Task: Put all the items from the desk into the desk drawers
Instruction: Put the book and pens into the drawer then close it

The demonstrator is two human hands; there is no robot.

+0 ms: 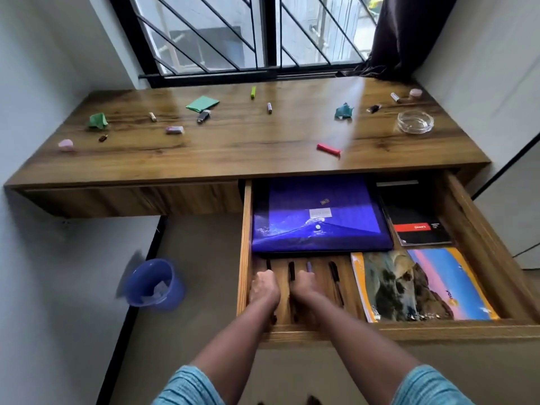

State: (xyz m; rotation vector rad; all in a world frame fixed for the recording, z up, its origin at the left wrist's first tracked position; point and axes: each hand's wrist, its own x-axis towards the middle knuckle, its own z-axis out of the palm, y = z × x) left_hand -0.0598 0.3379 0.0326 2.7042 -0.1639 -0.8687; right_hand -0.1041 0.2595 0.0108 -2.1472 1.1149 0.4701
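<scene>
Down in the open drawer (479,247), right side of the desk (233,147). Left hand (264,285) and right hand (304,283) side by side over the slotted pen tray at the drawer's front left corner. Close together but apart, knuckles up, fingers curled down out of sight. Just past the left knuckles, the tip of a dark pen (268,264). Just past the right knuckles, a purple pen (309,267). No telling about a real grip on either. In the slot between the hands, a black pen (291,270), and one more like it further right.

Behind the tray, a blue folder (318,217) lying flat. To its right, a black notebook (418,223), and in front of that a bright book (420,285).

Plenty left up top on the desk:
- **Far left:** pink eraser (66,145), brown vial (102,138), green paper (98,120).
- **Toward the middle:** lilac eraser (174,129), black stick (203,116), green packet (202,103), yellow marker (253,92).
- **Right half:** red tube (328,149) near the front edge, teal wad (344,111), glass ashtray (415,121).
- **Back right corner:** lighter (395,97) and pink pot (415,93).

Left drawer (131,197) shut. Down on the floor at left, a blue bin (152,285).
</scene>
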